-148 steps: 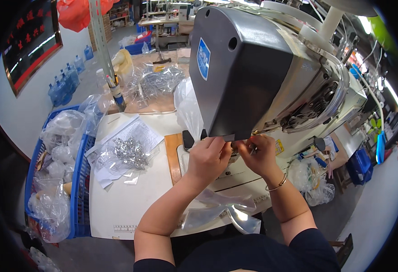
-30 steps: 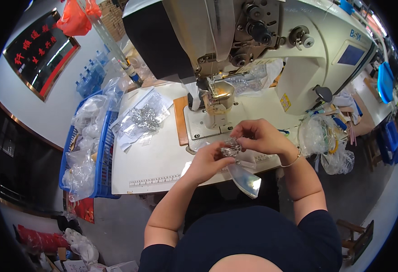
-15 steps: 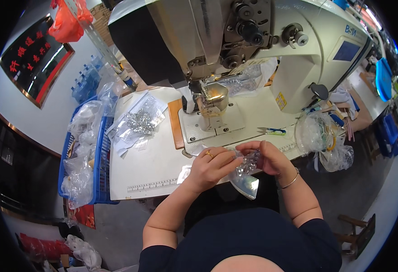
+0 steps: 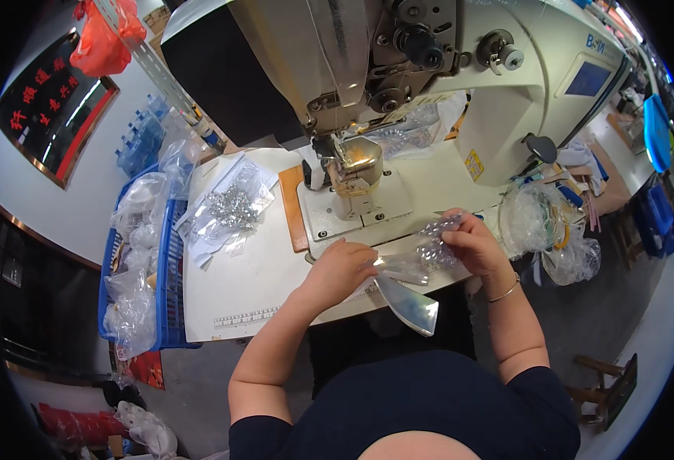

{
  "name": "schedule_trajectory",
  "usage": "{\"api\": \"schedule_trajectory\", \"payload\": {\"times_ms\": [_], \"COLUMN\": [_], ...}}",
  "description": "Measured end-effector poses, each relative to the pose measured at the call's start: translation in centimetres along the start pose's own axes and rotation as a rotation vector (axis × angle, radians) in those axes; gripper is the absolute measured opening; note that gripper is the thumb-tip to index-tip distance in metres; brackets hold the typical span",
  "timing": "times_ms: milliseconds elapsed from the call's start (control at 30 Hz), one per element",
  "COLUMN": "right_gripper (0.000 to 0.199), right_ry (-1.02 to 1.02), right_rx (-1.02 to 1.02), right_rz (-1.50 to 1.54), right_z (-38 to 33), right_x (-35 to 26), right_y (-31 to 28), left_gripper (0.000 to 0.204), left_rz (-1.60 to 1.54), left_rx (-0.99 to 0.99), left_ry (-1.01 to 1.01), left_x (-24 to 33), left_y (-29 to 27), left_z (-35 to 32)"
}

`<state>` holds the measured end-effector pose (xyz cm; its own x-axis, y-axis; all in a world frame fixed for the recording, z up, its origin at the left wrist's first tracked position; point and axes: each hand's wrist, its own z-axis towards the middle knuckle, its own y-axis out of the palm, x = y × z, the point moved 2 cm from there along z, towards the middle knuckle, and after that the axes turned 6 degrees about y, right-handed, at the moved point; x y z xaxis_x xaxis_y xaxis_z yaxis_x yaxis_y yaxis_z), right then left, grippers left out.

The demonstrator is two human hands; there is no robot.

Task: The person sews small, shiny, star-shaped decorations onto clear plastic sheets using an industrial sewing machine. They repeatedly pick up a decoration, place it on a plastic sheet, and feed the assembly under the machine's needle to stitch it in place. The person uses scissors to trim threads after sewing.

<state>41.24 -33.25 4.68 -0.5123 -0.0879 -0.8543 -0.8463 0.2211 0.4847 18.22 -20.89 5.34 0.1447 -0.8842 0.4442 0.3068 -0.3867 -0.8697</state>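
Between my hands stretches a crinkled, transparent plastic piece [image 4: 434, 239], above the front edge of the sewing machine table. My left hand [image 4: 342, 270] pinches its left end, where a shiny silvery flap [image 4: 409, 304] hangs down past the table edge. The other end is gripped by my right hand [image 4: 473, 244], thumb against fingers. Whether the flap and the transparent part are one piece, I cannot tell. Just beyond my hands stands the sewing machine [image 4: 498, 100], its needle area over a metal plate [image 4: 354, 216] with an orange-brown strip beside it.
A pile of small silvery pieces [image 4: 233, 207] lies on plastic bags at the table's left. Left of that, a blue basket [image 4: 171, 280] holds transparent bags. A ruler strip [image 4: 246, 316] runs along the front edge. Bundled plastic [image 4: 525, 222] sits at the right.
My hands have drawn apart, the left going left and the right going right and slightly away. The plastic piece, bunched between them before, is now stretched out. The view has shifted a little.
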Motion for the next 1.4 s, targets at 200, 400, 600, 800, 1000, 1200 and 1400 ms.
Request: {"api": "schedule_trajectory", "payload": {"times_ms": [200, 400, 600, 800, 1000, 1200, 1400], "right_gripper": [0.026, 0.034, 0.032, 0.023, 0.019, 0.031, 0.035], "right_ry": [-0.019, -0.002, -0.101, -0.268, -0.328, -0.079, -0.157], "right_rx": [0.089, 0.114, 0.295, 0.512, 0.499, 0.169, -0.123], "right_rz": [0.039, 0.183, -0.125, -0.925, -1.003, -0.563, -1.439], "right_z": [0.4, -0.2, 0.7, -0.4, -0.8, 0.3, 3.0], "right_x": [1.0, 1.5, 2.0, 0.5, 0.5, -1.1, -1.3], "right_y": [-2.4, -1.8, -3.0, -2.2, -1.8, -0.7, 5.2], "left_gripper": [0.023, 0.025, 0.024, 0.024, 0.025, 0.026, 0.028], "left_rz": [-0.002, 0.084, 0.037, 0.135, 0.07, 0.177, 0.133], "left_rx": [0.115, 0.293, 0.318, 0.421, 0.447, 0.342, 0.383], "left_ry": [-0.079, -0.184, -0.228, -0.155, -0.202, -0.164, -0.168], "left_x": [0.5, 1.2, 0.9, 1.9, 2.0, 1.7, 1.2], "left_y": [-0.9, 0.1, 0.0, -0.2, 0.0, -0.2, 0.1], "left_z": [-0.6, -3.0, -2.7, -2.8, -2.8, -3.0, -3.0]}}
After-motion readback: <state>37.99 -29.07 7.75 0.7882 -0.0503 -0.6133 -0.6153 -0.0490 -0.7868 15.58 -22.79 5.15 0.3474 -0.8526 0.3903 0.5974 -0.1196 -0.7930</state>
